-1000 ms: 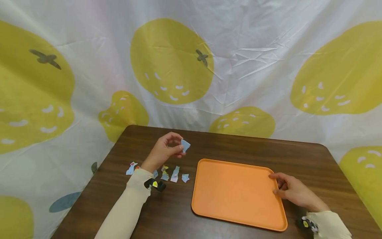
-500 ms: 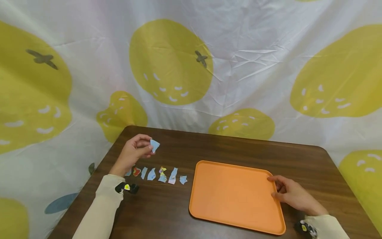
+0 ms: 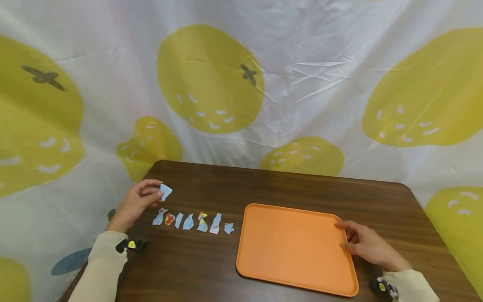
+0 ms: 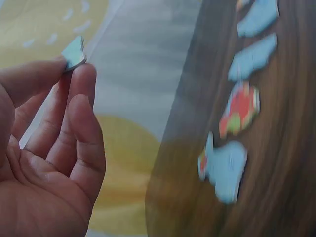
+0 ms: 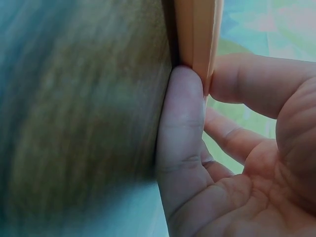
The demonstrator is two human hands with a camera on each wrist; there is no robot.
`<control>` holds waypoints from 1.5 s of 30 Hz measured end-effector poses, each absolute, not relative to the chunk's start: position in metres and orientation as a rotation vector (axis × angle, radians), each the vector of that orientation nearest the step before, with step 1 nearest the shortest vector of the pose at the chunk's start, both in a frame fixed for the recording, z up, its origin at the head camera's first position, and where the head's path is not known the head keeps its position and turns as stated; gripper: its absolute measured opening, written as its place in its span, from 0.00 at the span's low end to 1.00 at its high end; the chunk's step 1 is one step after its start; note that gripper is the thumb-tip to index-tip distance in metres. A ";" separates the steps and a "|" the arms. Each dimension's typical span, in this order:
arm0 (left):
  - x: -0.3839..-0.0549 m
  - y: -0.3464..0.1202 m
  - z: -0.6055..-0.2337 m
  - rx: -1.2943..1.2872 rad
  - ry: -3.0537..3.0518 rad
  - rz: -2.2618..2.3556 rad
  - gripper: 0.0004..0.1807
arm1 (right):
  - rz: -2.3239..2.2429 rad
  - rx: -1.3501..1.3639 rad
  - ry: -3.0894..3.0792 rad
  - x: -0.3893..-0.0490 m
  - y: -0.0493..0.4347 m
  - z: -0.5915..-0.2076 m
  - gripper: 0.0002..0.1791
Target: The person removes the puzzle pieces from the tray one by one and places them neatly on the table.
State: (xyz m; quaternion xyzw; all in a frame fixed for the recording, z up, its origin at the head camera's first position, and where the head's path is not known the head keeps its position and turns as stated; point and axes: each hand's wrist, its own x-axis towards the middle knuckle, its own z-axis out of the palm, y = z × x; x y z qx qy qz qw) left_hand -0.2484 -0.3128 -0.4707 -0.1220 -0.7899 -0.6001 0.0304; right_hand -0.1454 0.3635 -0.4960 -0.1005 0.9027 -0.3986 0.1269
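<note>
At the far left of the table, my left hand [image 3: 133, 204] pinches a small light-blue puzzle piece [image 3: 165, 192] between thumb and fingers, above the tabletop. The left wrist view shows that thin, irregular piece [image 4: 75, 52] at the fingertips. Below it lies a row of several irregular puzzle pieces, among them a red one [image 3: 169, 219], a yellow-and-blue one [image 3: 202, 222] and a small blue one [image 3: 228, 228]. My right hand [image 3: 371, 245] holds the right rim of an orange tray [image 3: 298, 249]. In the right wrist view, thumb and a finger touch the tray's edge [image 5: 197, 34].
The dark wooden table [image 3: 181, 264] has rounded far corners. Behind it and at the sides hangs a white cloth [image 3: 302, 105] printed with yellow fruit. The tray stands right of the row of pieces, and nothing lies on it.
My left hand has moved left with the light-blue piece, from above the table's middle to beyond the row's left end, uncovering the row. The right hand stays at the tray's rim.
</note>
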 end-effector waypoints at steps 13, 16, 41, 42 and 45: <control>-0.239 -0.372 -0.498 -0.322 -2.683 -1.678 0.26 | -1.181 -0.313 2.627 -0.142 0.362 -0.497 0.35; -0.239 -0.380 -0.505 -0.299 -2.750 -1.638 0.25 | -1.179 -0.319 2.631 -0.142 0.363 -0.498 0.35; -0.243 -0.381 -0.521 -0.196 -2.916 -1.250 0.17 | -1.127 -0.329 2.661 -0.155 0.359 -0.501 0.33; -0.243 -0.381 -0.522 -0.183 -2.908 -1.256 0.18 | -1.124 -0.330 2.664 -0.155 0.359 -0.502 0.33; -0.241 -0.382 -0.521 -0.155 -2.879 -1.302 0.21 | -1.117 -0.312 2.668 -0.155 0.359 -0.503 0.33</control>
